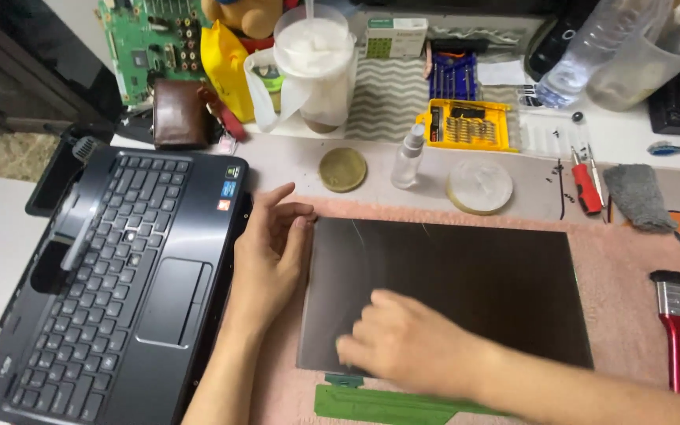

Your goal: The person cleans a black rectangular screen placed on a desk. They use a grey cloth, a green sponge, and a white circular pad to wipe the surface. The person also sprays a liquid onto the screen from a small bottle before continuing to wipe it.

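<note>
Containers are lined up along the back of the desk: a cup (pixel 314 67) wrapped in a thin bag is filled with something white, a yellow case (pixel 466 124) is packed with rows of screwdriver bits, and a clear bottle (pixel 584 55) is lying tilted beside a clear jug (pixel 645 59), with little to be seen inside either. One small spray bottle (pixel 408 156) is standing upright between two round discs, a brass-coloured one (pixel 342 169) and a pale one (pixel 479 186). One red brush (pixel 675 330), one red screwdriver (pixel 586 187) and one grey cloth (pixel 637 197) are set out on the right. One laptop base (pixel 120 275) is lying at the left, keyboard up.

A dark panel (pixel 466 283) is laid flat on a pink mat (pixel 639 267). Its left edge is touched by the left hand (pixel 271 256), held open with fingers together and nothing gripped. The right hand (pixel 407 340) is pressed on the panel's near left corner, fingers curled and blurred; whether anything is held there cannot be told. A green strip (pixel 379 403) is seen just below the panel's near edge.
</note>
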